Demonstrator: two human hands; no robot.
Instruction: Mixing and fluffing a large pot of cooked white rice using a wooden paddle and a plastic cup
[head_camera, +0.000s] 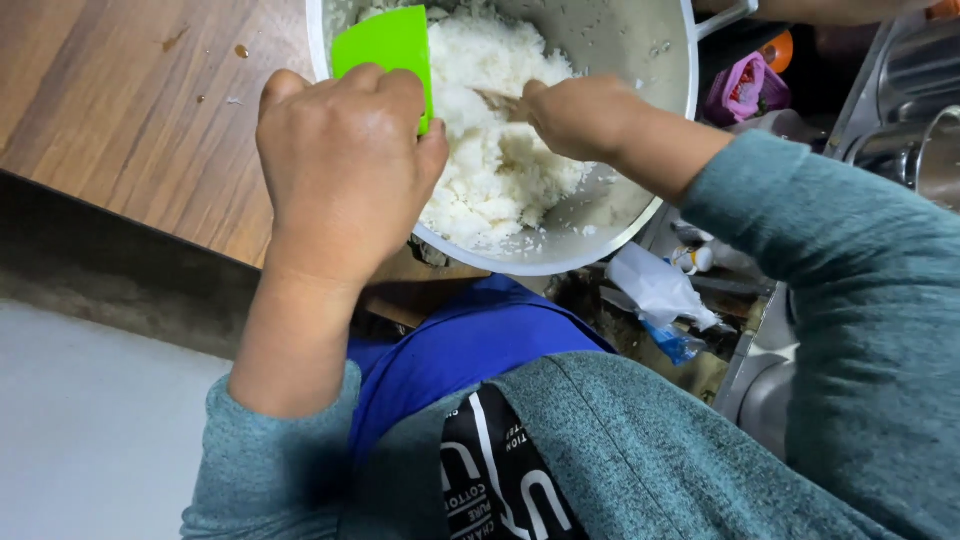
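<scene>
Rice (495, 150) fills the white bowl (640, 60), which sits at the edge of the wooden table (120, 110). I see my left hand (345, 165) clenched around a green scraper (385, 45), its blade sticking up past my knuckles against the bowl's rim. Rightward, my right hand (580, 115) grasps a wooden spoon (500, 102), the fingertips just above the rice, the spoon's tip buried in it.

Crumpled white plastic packet (655, 285) lying below the bowl's rim at right, small blue wrapper (675, 343) sitting just beneath it, pink glossy pouch (745, 88) resting at upper right, black rectangular garment label with white lettering (500, 475) showing on the teal sweater at bottom centre
</scene>
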